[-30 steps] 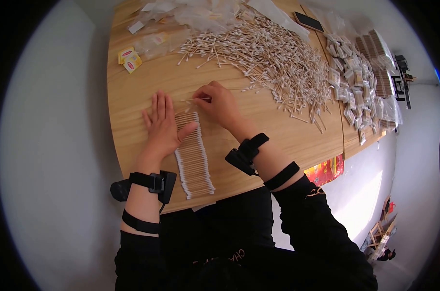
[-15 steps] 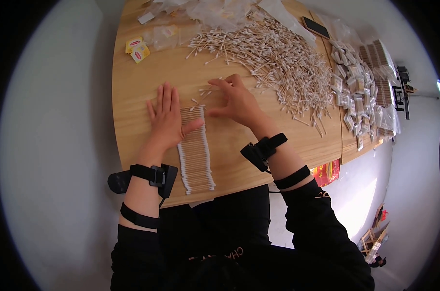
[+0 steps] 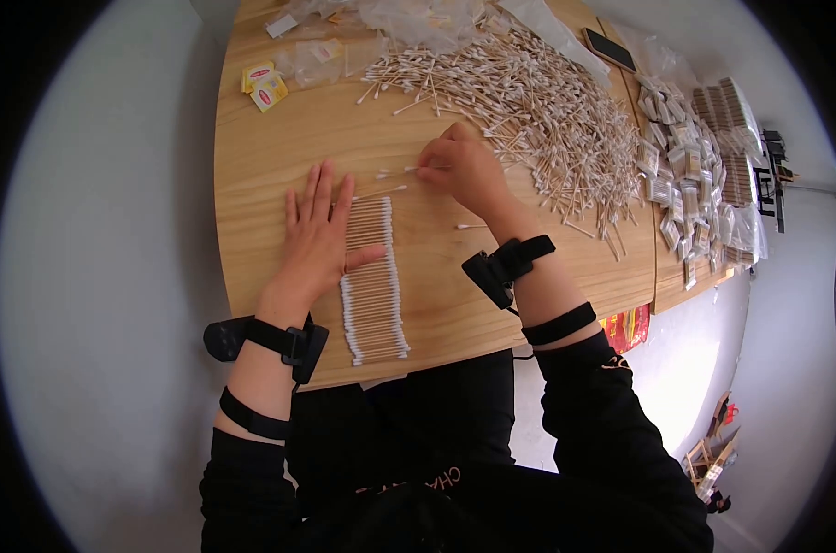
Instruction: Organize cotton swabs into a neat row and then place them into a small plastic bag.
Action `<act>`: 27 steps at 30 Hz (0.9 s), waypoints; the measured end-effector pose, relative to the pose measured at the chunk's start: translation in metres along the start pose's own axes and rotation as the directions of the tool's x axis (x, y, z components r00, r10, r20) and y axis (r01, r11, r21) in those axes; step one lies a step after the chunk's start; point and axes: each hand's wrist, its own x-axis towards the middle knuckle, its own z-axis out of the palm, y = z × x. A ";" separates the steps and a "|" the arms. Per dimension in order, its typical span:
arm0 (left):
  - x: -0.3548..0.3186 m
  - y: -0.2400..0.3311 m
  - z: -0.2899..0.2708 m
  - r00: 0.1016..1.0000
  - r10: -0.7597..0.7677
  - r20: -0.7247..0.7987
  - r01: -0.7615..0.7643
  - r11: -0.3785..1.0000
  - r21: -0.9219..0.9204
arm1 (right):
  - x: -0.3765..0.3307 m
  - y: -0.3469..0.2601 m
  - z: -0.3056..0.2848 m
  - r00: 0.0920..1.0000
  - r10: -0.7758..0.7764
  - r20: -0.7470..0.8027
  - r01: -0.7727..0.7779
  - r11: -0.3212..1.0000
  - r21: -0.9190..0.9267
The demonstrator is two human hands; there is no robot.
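A neat row of cotton swabs (image 3: 374, 304) lies side by side on the wooden table, running toward its near edge. My left hand (image 3: 317, 235) rests flat along the row's left side, fingers stretched out and thumb laid across the swabs. Just beyond the row's far end, one loose swab (image 3: 381, 193) lies slightly tilted. To the right of that, my right hand (image 3: 473, 175) pinches a cotton swab (image 3: 400, 171), its white tip showing left of the fingertips. Another single swab (image 3: 470, 227) lies partly hidden near my right wrist.
A large heap of loose swabs (image 3: 565, 120) spreads over the far right. Behind it are clear plastic bags (image 3: 418, 23) and a phone (image 3: 609, 50). Yellow cards (image 3: 267, 87) lie far left. Packed swab bundles (image 3: 681, 180) are piled on the right-hand table.
My right hand has closed from spread fingers into a pinch and shifted slightly right. A loose swab now lies across the row's far end. My left hand stays on the row.
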 end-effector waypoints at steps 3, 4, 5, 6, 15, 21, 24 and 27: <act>0.002 0.002 -0.002 1.000 0.013 -0.016 -0.013 1.000 -0.002 | 0.013 -0.003 0.009 0.999 0.035 -0.023 -0.034 0.999 0.030; 0.003 0.003 -0.002 0.999 0.024 -0.027 -0.024 1.000 -0.015 | 0.017 -0.006 0.015 0.997 0.071 -0.024 -0.069 0.995 0.078; 0.002 0.001 -0.002 0.999 0.025 -0.023 -0.025 1.000 -0.007 | 0.020 -0.015 0.025 0.997 0.073 -0.027 -0.070 0.994 0.086; 0.003 0.000 -0.002 0.999 0.019 -0.028 -0.021 0.998 -0.054 | 0.022 -0.022 0.030 0.998 0.003 -0.055 0.002 0.994 0.106; 0.009 0.000 -0.009 0.994 -0.006 -0.109 -0.008 0.991 -0.133 | -0.070 -0.004 -0.020 0.964 0.166 -0.209 -0.131 0.977 0.169; 0.037 0.008 -0.015 0.997 0.074 0.023 -0.072 0.995 -0.062 | -0.119 0.016 -0.014 0.960 0.158 -0.233 -0.155 0.987 0.033; 0.043 0.010 -0.014 0.997 0.051 0.063 -0.048 0.998 -0.044 | -0.103 0.017 -0.005 0.936 0.297 -0.187 -0.248 0.936 0.248; 0.046 0.007 -0.013 0.996 0.038 0.081 -0.037 0.999 -0.014 | -0.062 0.010 0.009 0.918 0.340 -0.206 -0.283 0.923 0.261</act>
